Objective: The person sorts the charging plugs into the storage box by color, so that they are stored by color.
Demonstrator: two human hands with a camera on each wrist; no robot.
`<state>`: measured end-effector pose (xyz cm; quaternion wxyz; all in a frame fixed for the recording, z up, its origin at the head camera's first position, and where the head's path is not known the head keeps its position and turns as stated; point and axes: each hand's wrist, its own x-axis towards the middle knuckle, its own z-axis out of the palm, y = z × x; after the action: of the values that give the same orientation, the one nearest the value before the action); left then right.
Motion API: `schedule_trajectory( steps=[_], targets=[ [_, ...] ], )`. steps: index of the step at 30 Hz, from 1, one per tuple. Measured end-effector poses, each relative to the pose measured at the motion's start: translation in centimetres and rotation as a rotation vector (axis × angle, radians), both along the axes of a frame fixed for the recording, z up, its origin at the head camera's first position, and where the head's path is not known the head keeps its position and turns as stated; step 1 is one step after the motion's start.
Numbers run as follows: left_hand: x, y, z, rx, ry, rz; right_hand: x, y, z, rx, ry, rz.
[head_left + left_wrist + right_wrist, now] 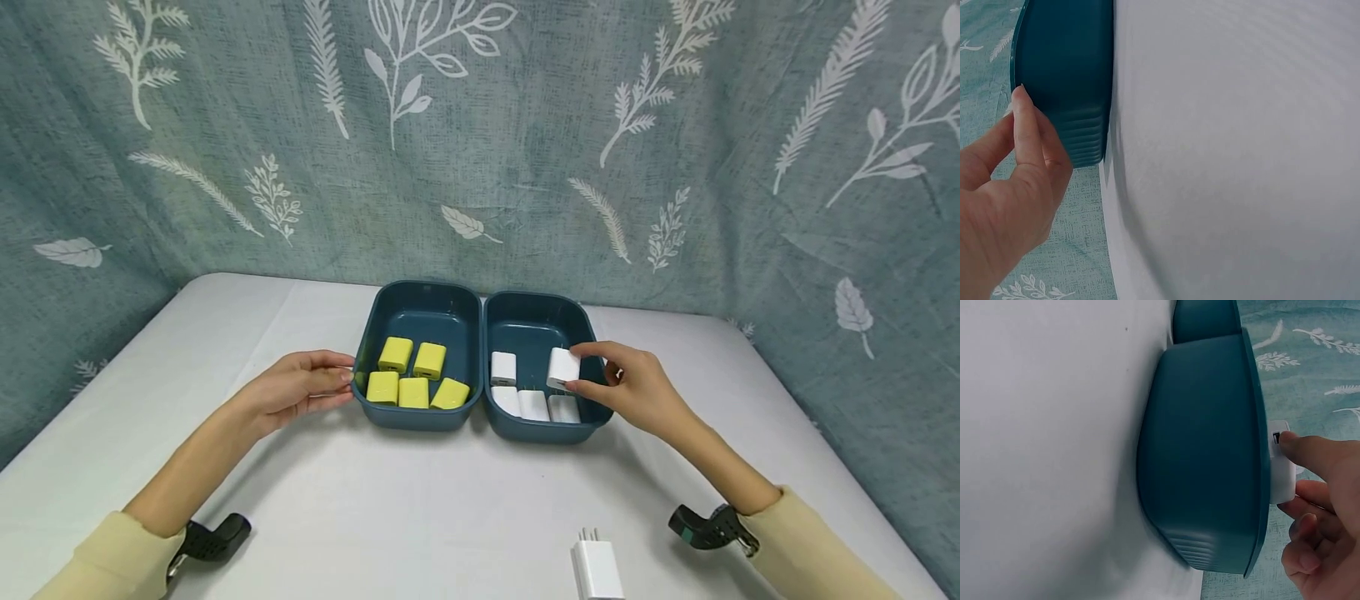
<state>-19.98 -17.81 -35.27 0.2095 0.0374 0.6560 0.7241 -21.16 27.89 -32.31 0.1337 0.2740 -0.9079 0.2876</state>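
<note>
My right hand (637, 385) pinches a white charger plug (562, 367) between thumb and fingers over the right dark blue bin (536, 317). The right wrist view shows a port on this charger plug (1282, 472), just beyond the bin's rim. Several other white charger plugs (533, 405) lie in the front of that bin. My left hand (300, 387), fingers fairly straight, touches the outer side of the left dark blue bin (427, 300) near its rim. Several yellow charger plugs (413, 392) lie in the left bin. In the left wrist view, fingertips (1020, 97) meet the rim.
Another white charger plug (598, 568) lies on the white tablecloth (420, 517) near the front edge, prongs pointing away. Both bins stand side by side towards the back. Behind the table hangs a green leaf-patterned curtain (525, 208).
</note>
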Motion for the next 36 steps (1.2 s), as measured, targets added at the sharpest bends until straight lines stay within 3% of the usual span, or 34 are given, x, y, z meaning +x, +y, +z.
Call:
schedule_trajectory(
  steps=[11,24,36],
  targets=[
    [0.1,0.1,0.2,0.003,0.009,-0.01,-2.0,-1.2,-0.2,0.066,-0.051,-0.063],
    [0.1,0.1,0.2,-0.003,0.004,-0.004,-3.6,-3.2,-0.4,0.188,-0.064,-0.02],
    [0.2,0.3,0.3,-0.01,-0.006,0.002,-4.0,-4.2,-0.9,0.268,-0.069,0.018]
  ],
)
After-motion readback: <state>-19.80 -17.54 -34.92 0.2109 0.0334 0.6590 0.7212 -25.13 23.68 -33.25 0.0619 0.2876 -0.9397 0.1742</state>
